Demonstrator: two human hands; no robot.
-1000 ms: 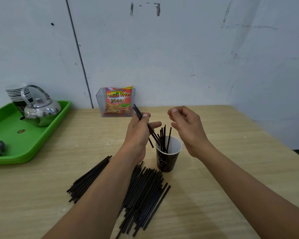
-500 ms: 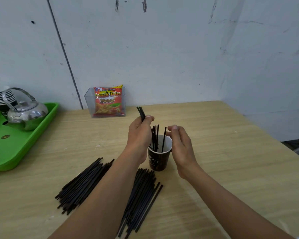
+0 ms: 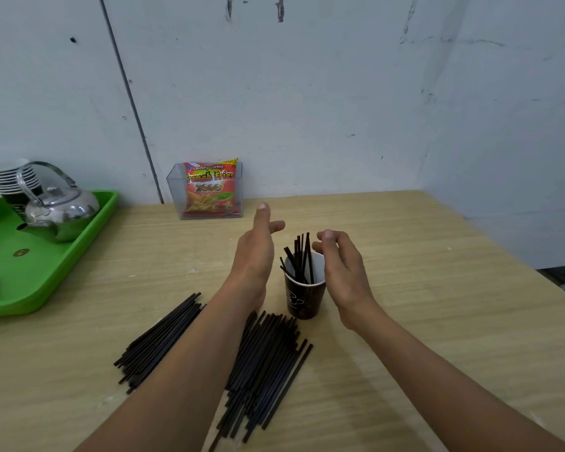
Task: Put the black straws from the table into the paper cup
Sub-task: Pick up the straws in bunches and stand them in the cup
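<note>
A dark paper cup (image 3: 304, 298) with a white inside stands upright in the middle of the wooden table (image 3: 421, 288). Several black straws (image 3: 299, 256) stick up out of it. My left hand (image 3: 255, 249) hovers just left of the cup, fingers stretched out and empty. My right hand (image 3: 340, 265) is just right of the cup's rim, fingers loosely curled and apart, holding nothing. A big pile of black straws (image 3: 265, 363) lies on the table in front of the cup, partly hidden under my left forearm, with a second bundle (image 3: 160, 340) further left.
A green tray (image 3: 30, 282) at the left holds a metal kettle (image 3: 59, 210) and a stack of cups (image 3: 10, 177). A clear box with a snack bag (image 3: 209, 190) stands by the wall. The table's right edge drops off near the wall corner.
My left hand has let go of the straws it held; they now stand in the cup. Both hands have opened and drawn slightly away from the rim.
</note>
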